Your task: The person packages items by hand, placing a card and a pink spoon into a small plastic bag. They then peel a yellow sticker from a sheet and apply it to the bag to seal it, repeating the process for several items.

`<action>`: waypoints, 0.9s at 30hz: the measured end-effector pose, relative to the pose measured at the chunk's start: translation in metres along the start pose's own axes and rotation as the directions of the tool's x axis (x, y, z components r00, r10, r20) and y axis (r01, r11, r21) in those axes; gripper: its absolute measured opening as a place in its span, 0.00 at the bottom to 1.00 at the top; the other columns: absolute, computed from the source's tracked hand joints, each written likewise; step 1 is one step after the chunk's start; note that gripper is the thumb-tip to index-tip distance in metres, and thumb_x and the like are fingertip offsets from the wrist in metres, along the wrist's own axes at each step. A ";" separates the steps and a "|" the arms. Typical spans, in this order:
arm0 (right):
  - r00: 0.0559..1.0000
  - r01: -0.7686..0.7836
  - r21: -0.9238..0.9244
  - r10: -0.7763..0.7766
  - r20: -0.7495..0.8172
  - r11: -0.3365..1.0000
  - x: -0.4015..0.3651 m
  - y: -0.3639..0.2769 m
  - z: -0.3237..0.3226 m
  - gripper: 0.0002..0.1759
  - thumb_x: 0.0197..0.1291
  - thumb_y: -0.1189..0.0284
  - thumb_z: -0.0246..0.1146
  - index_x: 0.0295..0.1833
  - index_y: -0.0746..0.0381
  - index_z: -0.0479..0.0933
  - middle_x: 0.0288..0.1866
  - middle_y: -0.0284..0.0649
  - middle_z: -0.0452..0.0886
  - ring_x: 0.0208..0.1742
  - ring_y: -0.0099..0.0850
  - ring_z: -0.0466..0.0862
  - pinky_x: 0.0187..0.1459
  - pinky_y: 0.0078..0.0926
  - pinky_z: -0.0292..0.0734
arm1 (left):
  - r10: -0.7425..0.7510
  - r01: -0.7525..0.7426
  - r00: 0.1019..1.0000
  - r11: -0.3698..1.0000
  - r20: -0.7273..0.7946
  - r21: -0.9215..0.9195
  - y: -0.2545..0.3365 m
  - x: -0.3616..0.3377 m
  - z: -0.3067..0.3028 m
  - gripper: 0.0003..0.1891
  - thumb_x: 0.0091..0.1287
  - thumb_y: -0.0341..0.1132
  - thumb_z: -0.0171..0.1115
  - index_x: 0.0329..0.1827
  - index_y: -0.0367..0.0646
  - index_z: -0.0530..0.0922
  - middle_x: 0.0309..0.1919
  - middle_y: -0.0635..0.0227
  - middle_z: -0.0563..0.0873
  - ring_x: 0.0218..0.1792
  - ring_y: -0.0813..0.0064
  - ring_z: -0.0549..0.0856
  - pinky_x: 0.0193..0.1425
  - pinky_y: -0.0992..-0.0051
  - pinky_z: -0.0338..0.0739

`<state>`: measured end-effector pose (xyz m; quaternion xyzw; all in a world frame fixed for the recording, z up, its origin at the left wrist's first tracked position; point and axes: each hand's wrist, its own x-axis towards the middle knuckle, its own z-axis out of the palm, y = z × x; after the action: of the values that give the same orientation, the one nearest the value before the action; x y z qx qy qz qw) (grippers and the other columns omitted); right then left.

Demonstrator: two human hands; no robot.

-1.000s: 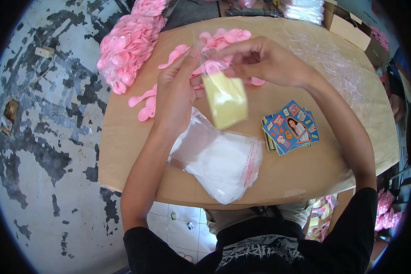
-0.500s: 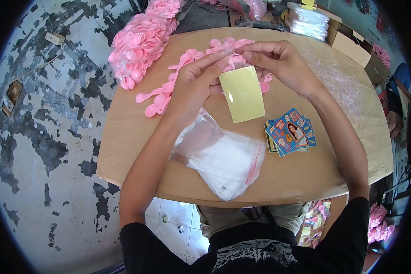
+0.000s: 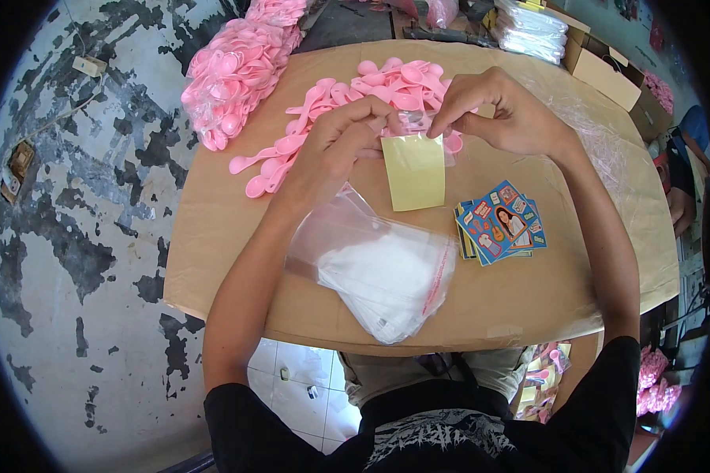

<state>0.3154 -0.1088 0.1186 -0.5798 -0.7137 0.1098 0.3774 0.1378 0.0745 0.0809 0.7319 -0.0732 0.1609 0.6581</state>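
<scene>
A plain yellow card [image 3: 415,175] hangs upright between my hands, with a clear plastic bag [image 3: 415,120] showing above it and along its right side. My left hand [image 3: 347,135] is closed at the card's upper left corner, its fingertips on the bag. At the top right, my right hand [image 3: 501,114] pinches the bag's edge between thumb and forefinger. Pink plastic scoops [image 3: 406,83] lie loose behind both hands. Below my left forearm rests a stack of clear plastic bags [image 3: 379,272]. Blue picture cards [image 3: 502,225] are piled to the right of it.
A big clear bag of pink scoops [image 3: 237,79] stands at the table's [image 3: 513,315] back left. Packed plastic bags [image 3: 531,31] and a cardboard box [image 3: 603,75] are at the back right. Plastic wrap [image 3: 592,142] lies beyond my right arm. Another person's arm [image 3: 690,146] shows far right.
The yellow card has straightened from a tilt and now hangs more upright. My right hand has shifted its pinch down onto its top edge; the hands sit slightly farther apart.
</scene>
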 end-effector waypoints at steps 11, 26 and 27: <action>0.952 -0.277 -0.070 0.263 -0.155 0.958 0.006 -0.025 0.006 0.17 0.64 0.78 0.62 0.59 0.61 0.77 0.34 0.32 0.83 0.39 0.21 0.80 0.39 0.22 0.75 | 0.157 -0.153 0.987 0.983 -0.029 0.105 -0.017 0.005 -0.001 0.21 0.60 0.23 0.70 0.54 0.35 0.72 0.42 0.67 0.81 0.39 0.79 0.86 0.39 0.83 0.81; 0.801 -0.308 -0.411 0.467 0.374 0.858 -0.061 -0.115 -0.055 0.19 0.56 0.67 0.71 0.51 0.65 0.81 0.46 0.44 0.86 0.42 0.32 0.86 0.46 0.28 0.80 | 0.100 -0.089 0.994 0.967 -0.032 0.237 0.037 -0.009 -0.048 0.12 0.73 0.35 0.57 0.53 0.36 0.78 0.39 0.60 0.86 0.27 0.74 0.85 0.33 0.75 0.82; 0.878 -0.198 -0.444 0.359 0.315 0.874 -0.058 -0.107 -0.034 0.18 0.59 0.68 0.69 0.52 0.65 0.81 0.48 0.46 0.85 0.43 0.32 0.86 0.47 0.27 0.79 | 0.042 -0.071 0.993 0.961 0.113 0.266 0.041 -0.010 -0.048 0.11 0.73 0.34 0.58 0.51 0.35 0.79 0.38 0.61 0.86 0.27 0.74 0.85 0.33 0.76 0.82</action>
<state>0.2612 -0.2033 0.1822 -0.7094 -0.6880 0.1291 0.0822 0.1087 0.1159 0.1198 0.8198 -0.1065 0.1486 0.5427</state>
